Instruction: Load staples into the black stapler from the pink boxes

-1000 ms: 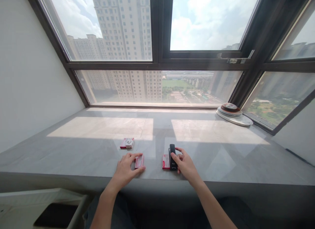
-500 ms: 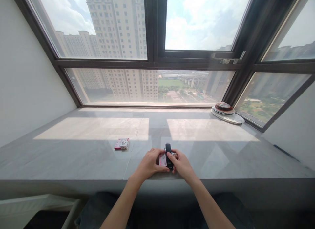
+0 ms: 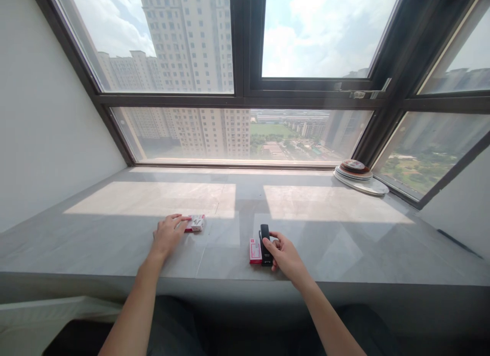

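My right hand (image 3: 282,251) is closed on a black stapler (image 3: 265,245) near the sill's front edge, its thumb lying on top. Just left of the stapler, right up against it, is a small red and white box (image 3: 255,251). Farther left, my left hand (image 3: 170,233) has its fingers stretched out over two small boxes. Of these, the white box (image 3: 198,223) with a dark mark shows most. The red box (image 3: 188,228) beneath or beside it is partly hidden by the fingers; whether they touch it I cannot tell.
A stack of plates (image 3: 354,171) stands in the far right corner of the grey stone sill (image 3: 225,254), by the dark window frame (image 3: 245,101). Below the sill at the left is a pale slatted object (image 3: 46,318). A thin dark strip (image 3: 459,244) lies at the right.
My left hand has let go of the red and white box beside the stapler and moved left to the other two boxes. My right hand stays on the stapler. The view has shifted slightly.
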The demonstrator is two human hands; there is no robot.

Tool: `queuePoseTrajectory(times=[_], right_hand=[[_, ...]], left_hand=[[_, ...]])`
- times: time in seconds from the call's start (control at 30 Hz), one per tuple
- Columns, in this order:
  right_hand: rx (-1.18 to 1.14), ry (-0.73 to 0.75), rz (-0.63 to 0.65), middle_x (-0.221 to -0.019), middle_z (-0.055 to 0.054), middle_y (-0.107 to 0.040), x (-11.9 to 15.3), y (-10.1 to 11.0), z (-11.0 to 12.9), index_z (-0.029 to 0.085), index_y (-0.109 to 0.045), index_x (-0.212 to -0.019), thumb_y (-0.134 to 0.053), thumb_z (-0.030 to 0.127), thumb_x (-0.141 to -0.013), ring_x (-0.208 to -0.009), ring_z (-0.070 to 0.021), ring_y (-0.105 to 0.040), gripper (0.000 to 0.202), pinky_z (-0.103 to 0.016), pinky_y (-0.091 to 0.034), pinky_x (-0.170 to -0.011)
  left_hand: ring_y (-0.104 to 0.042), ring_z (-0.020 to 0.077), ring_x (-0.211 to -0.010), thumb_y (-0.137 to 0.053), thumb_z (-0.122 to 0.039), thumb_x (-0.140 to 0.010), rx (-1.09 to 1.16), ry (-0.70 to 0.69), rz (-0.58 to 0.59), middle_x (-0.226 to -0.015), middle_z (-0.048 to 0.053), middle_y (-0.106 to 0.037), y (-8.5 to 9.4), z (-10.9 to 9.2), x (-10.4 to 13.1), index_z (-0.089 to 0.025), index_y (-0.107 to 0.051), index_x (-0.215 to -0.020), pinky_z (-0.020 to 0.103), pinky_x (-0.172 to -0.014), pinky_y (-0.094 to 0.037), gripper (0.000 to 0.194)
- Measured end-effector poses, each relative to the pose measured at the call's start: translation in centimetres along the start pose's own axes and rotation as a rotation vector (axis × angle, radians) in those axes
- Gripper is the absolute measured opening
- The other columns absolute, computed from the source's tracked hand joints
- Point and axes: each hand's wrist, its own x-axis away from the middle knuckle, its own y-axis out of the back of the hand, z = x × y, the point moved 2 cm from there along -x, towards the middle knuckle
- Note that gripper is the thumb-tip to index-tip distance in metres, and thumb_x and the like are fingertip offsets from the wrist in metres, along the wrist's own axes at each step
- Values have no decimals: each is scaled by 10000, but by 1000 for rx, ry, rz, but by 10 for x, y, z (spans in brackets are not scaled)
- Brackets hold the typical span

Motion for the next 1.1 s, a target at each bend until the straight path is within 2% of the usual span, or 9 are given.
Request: queuePoseTrajectory(times=[0.07, 0.17, 0.37, 0.5, 0.63, 0.7, 0.8, 0.93, 1.1], right_hand=[[-9, 2, 4, -613, 108, -398, 0, 0, 1, 195, -525, -1286, -614, 638, -875, -392, -98, -457, 611, -238, -492, -354], [0, 7, -1, -610, 108, -401, 0, 0, 1, 193, -532, -1283, -617, 641, -869, -390, -101, -460, 616, -241, -488, -352], [62, 8, -11, -579, 108, -432, 1, -1, -1, 198, -526, -1291, -570, 648, -894, -337, -100, -437, 602, -217, -393, -305], [88, 5, -20, -571, 107, -445, 1, -1, -1, 200, -519, -1297, -562, 659, -897, -327, -101, -442, 610, -212, -369, -304], [109, 0, -33, -561, 108, -437, 1, -1, -2, 197, -530, -1283, -563, 670, -892, -331, -102, -457, 614, -209, -375, -320], [115, 5, -39, -561, 109, -434, 0, -1, -2, 197, -534, -1277, -563, 671, -893, -334, -102, -461, 611, -208, -380, -324], [107, 7, -37, -563, 112, -435, 0, 0, -2, 197, -525, -1288, -566, 669, -894, -331, -104, -460, 617, -210, -385, -321], [99, 16, -21, -559, 105, -466, 0, 0, -2, 192, -525, -1299, -550, 673, -901, -327, -109, -472, 625, -207, -374, -316], [114, 6, -33, -568, 98, -495, -1, 2, -5, 188, -532, -1299, -558, 686, -884, -335, -108, -491, 648, -196, -360, -328]], left_hand=[[-517, 301, -1197, -584, -433, -844, -38, -82, 18, -1327, 44, -599, -3, 20, 9, -300, -707, -1124, 438, -1048, -383, 334], [-505, 286, -1236, -628, -478, -803, -35, -200, 56, -1345, 39, -600, -3, 33, 32, -283, -659, -1187, 407, -1087, -370, 432], [-597, 268, -1066, -709, -584, -745, 90, -224, 268, -1105, 38, -685, 5, 19, 58, -280, -650, -1168, 372, -946, -474, 525], [-625, 255, -966, -744, -590, -711, 92, -242, 330, -1006, 28, -678, -1, -13, 66, -299, -611, -1281, 372, -901, -474, 654], [-591, 287, -1064, -826, -596, -612, 122, -327, 348, -1095, 35, -645, -19, -61, 82, -307, -645, -1157, 410, -965, -436, 643], [-595, 274, -1008, -857, -587, -571, 196, -330, 354, -1053, 40, -637, -31, -85, 90, -275, -633, -1098, 393, -916, -457, 652], [-598, 234, -941, -849, -559, -625, 382, -323, 343, -1050, 47, -629, -44, -118, 94, -252, -593, -1122, 354, -838, -482, 637], [-589, 254, -1023, -841, -510, -680, 525, -405, 293, -1107, 62, -632, -48, -153, 88, -268, -597, -1202, 396, -911, -478, 625], [-611, 272, -1024, -855, -560, -640, 526, -478, 473, -1091, 49, -661, -65, -177, 95, -297, -631, -1173, 386, -866, -495, 635]])
